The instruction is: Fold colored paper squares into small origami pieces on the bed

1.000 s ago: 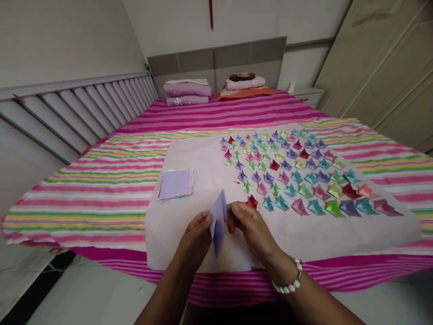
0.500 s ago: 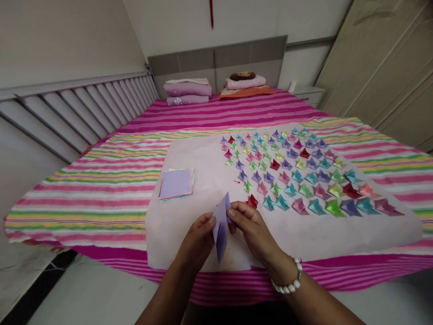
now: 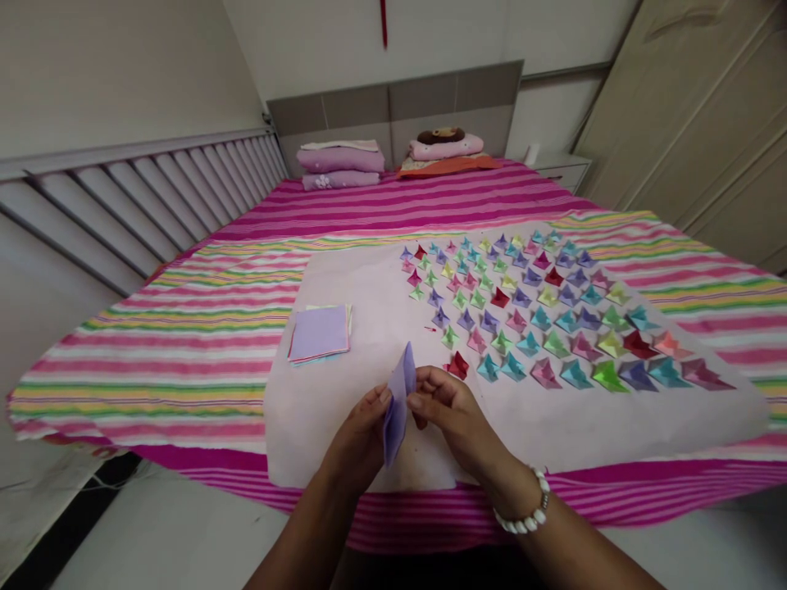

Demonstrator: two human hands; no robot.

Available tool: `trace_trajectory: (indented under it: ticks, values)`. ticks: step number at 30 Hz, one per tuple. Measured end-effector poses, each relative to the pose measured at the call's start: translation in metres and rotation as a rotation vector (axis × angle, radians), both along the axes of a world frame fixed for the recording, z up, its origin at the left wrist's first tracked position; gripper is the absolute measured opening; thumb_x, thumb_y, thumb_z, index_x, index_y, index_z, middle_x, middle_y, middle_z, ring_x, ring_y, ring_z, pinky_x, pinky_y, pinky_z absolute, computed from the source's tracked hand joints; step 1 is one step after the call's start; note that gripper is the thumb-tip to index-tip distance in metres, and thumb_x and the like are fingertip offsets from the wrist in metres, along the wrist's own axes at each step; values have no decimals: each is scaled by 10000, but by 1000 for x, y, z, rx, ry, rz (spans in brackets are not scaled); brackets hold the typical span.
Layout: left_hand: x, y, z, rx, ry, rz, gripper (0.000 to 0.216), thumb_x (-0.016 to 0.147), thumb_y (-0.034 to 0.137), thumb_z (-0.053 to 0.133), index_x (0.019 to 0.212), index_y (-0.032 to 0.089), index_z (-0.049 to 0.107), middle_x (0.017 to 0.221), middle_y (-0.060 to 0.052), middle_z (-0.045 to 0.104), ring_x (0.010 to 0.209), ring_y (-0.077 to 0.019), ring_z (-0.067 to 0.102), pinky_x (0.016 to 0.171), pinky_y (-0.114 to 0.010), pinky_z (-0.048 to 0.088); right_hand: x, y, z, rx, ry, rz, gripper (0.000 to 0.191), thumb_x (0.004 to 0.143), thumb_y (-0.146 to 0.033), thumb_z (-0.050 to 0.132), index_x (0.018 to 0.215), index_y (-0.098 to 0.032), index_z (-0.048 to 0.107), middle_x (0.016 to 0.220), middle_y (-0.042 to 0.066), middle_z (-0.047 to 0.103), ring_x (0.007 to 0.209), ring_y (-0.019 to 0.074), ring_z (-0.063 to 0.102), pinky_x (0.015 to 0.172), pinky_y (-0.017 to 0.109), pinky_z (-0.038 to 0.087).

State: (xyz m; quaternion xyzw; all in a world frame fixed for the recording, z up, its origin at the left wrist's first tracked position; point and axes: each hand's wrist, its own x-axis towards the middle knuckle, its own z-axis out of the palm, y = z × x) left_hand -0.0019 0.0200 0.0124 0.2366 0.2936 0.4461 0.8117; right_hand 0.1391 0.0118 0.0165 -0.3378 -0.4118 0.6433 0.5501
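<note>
A folded sheet of purple origami paper (image 3: 399, 401) is held on edge above the white sheet, near its front. My left hand (image 3: 362, 430) pinches its left side between thumb and fingers. At the paper's right side, the thumb and fingers of my right hand (image 3: 452, 414) are closed on its edge; the fingertips behind are partly hidden. A white beaded bracelet (image 3: 525, 520) circles my right wrist. To the left lies a stack of square papers (image 3: 320, 334), purple on top. A red folded paper piece (image 3: 457, 365) rests just beyond my right hand.
Rows of small folded paper pieces in many colours (image 3: 529, 319) cover the right part of the white sheet (image 3: 344, 279). Under it spreads a striped bed cover (image 3: 184, 328). Folded bedding (image 3: 341, 164) is piled by the headboard (image 3: 357, 106), and a railing (image 3: 153, 180) runs along the left.
The purple paper has been turned and pressed flatter, its opened pocket no longer showing. It has tilted and shifted slightly left; the hands have barely moved.
</note>
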Motion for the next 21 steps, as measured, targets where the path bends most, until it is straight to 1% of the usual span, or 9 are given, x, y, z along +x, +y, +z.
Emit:
trace_trajectory:
  ticks: [4,6,12,17,21]
  values:
    - [-1,0,-1,14,-20,-39,128,730,233,746,725,141,657,572,32,552,501,-53,463,508,-160,397,0,1,0,-5,21,-17,218,779,-402,689,838,-196,651,637,-36,538,524,100,443,524,241,359]
    - [-1,-1,-2,28,8,-54,134,728,239,745,743,139,658,582,21,572,486,-54,457,497,-168,392,1,2,0,-23,32,-35,217,803,-408,660,821,-192,649,613,-38,521,514,100,434,517,242,345]
    - [-2,-4,-3,24,122,-80,190,726,285,741,779,144,626,662,-21,651,500,-83,520,446,-182,364,4,4,-1,-49,24,-58,219,785,-386,682,866,-185,655,620,-32,520,517,100,418,492,234,323]
    - [-2,-3,-3,39,110,-60,195,719,262,749,762,132,610,653,-19,655,509,-77,528,472,-177,379,4,4,-3,-39,38,-56,228,798,-393,668,878,-179,657,615,-32,514,515,94,413,489,231,319]
    - [-3,-2,-6,38,100,-61,177,741,257,732,790,134,613,633,-10,638,505,-73,529,474,-170,382,3,4,-3,-44,37,-61,222,785,-377,685,874,-176,658,625,-29,520,513,90,413,485,228,317]
